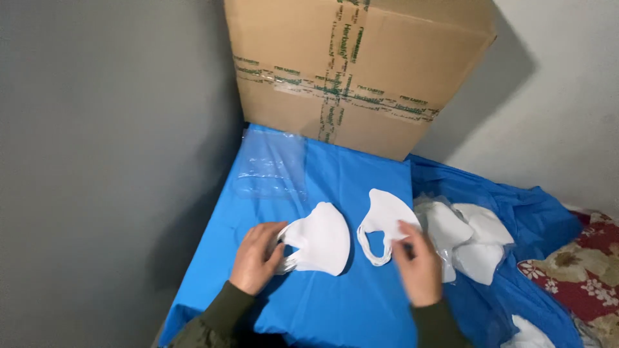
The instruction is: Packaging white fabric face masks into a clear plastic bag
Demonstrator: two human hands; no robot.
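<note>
Head view: left hand (258,258) pinches the ear-loop edge of a white mask stack (319,240) lying on the blue sheet (348,174). Right hand (418,264), blurred, fingers closed on a single mask (385,222) just right of the stack. Bagged masks (471,241) lie beside it; cardboard box (354,64) behind

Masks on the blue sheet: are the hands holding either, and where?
Left hand grips the stacked masks by their ear-loop end; right hand touches the single mask at its edge.
</note>
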